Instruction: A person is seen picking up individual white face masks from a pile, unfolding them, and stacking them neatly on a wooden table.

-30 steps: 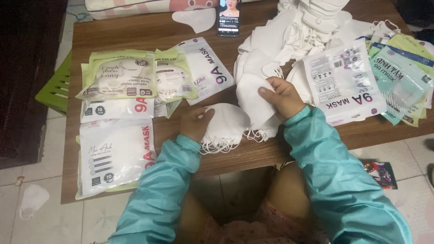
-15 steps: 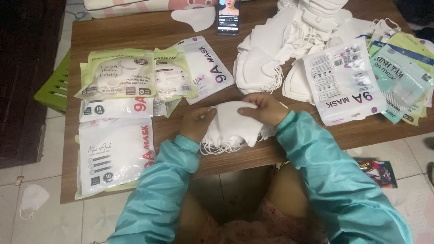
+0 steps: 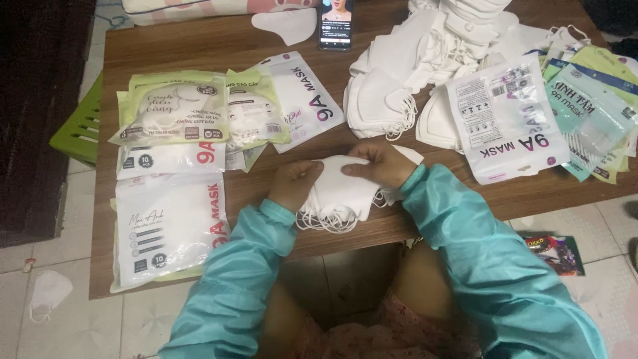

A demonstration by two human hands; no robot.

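At the left of the wooden worktop (image 3: pixel 425 219), filled mask packets are laid out: a large white packet (image 3: pixel 169 229) nearest the front edge, a narrower white one (image 3: pixel 166 158) behind it, and green-fronted packets (image 3: pixel 174 110) further back. These appear sealed, so part of the packing is judged done. A white pouch (image 3: pixel 307 100) is seen lying slantwise just right of the green ones.

In the middle, near the front edge, a small stack of white masks (image 3: pixel 340 193) is held between both hands. The left hand (image 3: pixel 294 183) is closed on the stack's left side, fingers curled over the top. The right hand (image 3: pixel 380 163) is closed on the upper right part, thumb and fingers pinching the fabric. The stack rests on the worktop, and its ear loops are seen spilling loose at the front. The masks look soft, folded flat and curved, roughly aligned but not squared up. The stack is not yet in any pouch.

Behind the hands a phone (image 3: pixel 335 23) lies with its screen lit. To the right, a large heap of loose white masks (image 3: pixel 425 66) is spread out, so much is judged left to do. An empty-looking clear-and-white pouch (image 3: pixel 508 119) lies just right of the heap, and pale green pouches (image 3: pixel 591 113) are fanned at the far right edge.
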